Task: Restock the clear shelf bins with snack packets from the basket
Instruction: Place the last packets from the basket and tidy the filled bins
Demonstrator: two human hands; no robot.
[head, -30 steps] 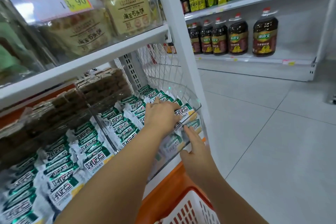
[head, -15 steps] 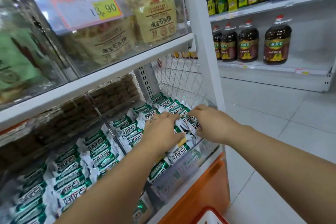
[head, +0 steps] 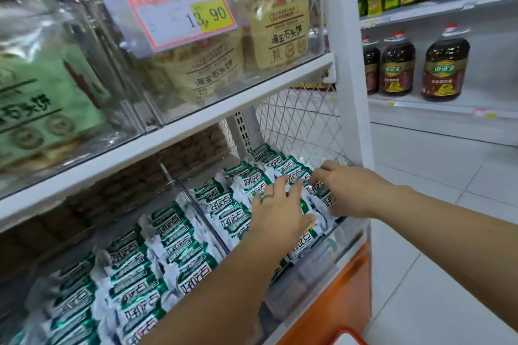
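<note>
Green packets (head: 232, 221) brim bin (head: 316, 270), left hand (head: 277, 213) flat, right hand (head: 349, 190) pinching

Up on the higher shelf we see a price tag (head: 182, 12) reading 13.90 in front of beige biscuit bags (head: 280, 33). On the far right, dark oil bottles (head: 445, 67) line a white shelf (head: 426, 106) above grey floor tiles (head: 448, 232).
</note>
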